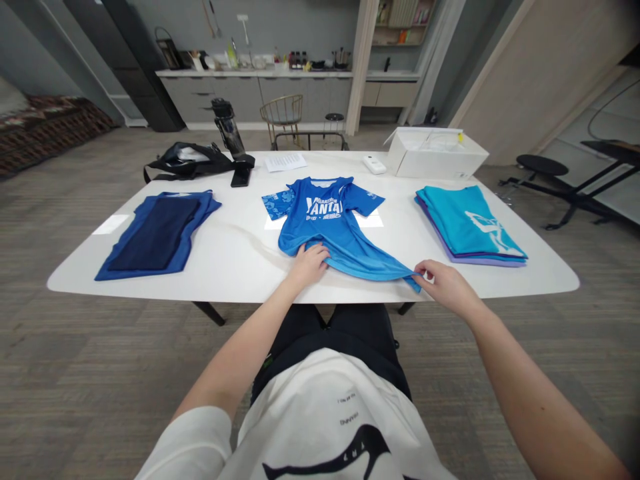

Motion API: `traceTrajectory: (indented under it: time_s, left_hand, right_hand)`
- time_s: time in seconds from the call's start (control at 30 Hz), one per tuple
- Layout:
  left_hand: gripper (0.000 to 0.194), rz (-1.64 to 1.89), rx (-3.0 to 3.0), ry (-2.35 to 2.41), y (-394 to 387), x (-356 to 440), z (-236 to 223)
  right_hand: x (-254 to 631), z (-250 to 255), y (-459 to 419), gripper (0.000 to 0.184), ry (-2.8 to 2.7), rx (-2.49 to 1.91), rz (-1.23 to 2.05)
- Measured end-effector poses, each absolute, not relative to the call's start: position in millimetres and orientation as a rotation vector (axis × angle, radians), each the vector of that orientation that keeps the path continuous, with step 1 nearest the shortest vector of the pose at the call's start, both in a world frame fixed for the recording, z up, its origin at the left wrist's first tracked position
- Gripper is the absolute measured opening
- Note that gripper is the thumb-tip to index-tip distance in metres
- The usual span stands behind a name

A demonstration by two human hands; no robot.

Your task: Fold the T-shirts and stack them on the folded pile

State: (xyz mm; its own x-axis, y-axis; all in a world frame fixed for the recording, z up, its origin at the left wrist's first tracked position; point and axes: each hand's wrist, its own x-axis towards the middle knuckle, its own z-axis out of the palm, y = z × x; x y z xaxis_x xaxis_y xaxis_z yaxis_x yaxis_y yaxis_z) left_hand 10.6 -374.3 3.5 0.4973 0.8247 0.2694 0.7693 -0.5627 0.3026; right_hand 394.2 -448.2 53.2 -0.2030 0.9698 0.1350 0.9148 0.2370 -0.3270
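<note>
Ahead of the torso (320,393), the left grip (311,264) lies palm down, fingers (321,253) loosely bent, left forearm (255,340) slanting inward. Ahead and to the torso's right, the right grip (444,283) pinches, right forearm (525,373) angled inward too.

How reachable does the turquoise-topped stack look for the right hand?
Likely yes: the stack lies near the right hand with only tabletop between, though that hand holds a corner of the blue shirt.

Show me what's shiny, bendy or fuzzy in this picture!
Head view: glare patches shine on the white table on both sides of the blue Yantai marathon T-shirt; head view: lens distortion makes the dark refrigerator lean; head view: small things on the kitchen counter look a bit fuzzy.
</note>
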Motion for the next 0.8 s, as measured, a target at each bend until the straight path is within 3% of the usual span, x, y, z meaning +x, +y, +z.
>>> traceTrajectory:
  time_s: [0.2,0.4,0.47,0.53,0.67,0.8]
  left_hand:
    - [0.033,0.868,2.656,1.722,-385.2,-12.8,19.2]
    - [0.029,1.575,2.302,1.539,-412.5,-28.5,54.8]
    - [0.025,1.450,2.373,1.402,-420.6,-36.4,67.5]
    - [0.025,1.097,2.526,1.248,-428.8,-46.3,77.6]
    - [0.031,0.442,2.418,1.152,-445.8,-63.1,83.8]
    - [0.035,0.370,2.219,1.171,-441.5,-70.0,71.3]
  right_hand:
    - [390.3,60.6,-449.7,0.010,-2.225,-1.636,0.346]
    - [377.6,72.2,-451.8,0.016,-2.183,-1.471,0.199]
    - [375.5,77.9,-452.4,0.019,-2.209,-1.470,0.217]
    - [376.2,82.1,-453.8,0.017,-2.281,-1.488,0.328]
    - [381.6,81.1,-459.2,0.017,-2.427,-1.604,0.761]
    - [376.9,74.4,-454.7,0.031,-2.394,-1.744,1.108]
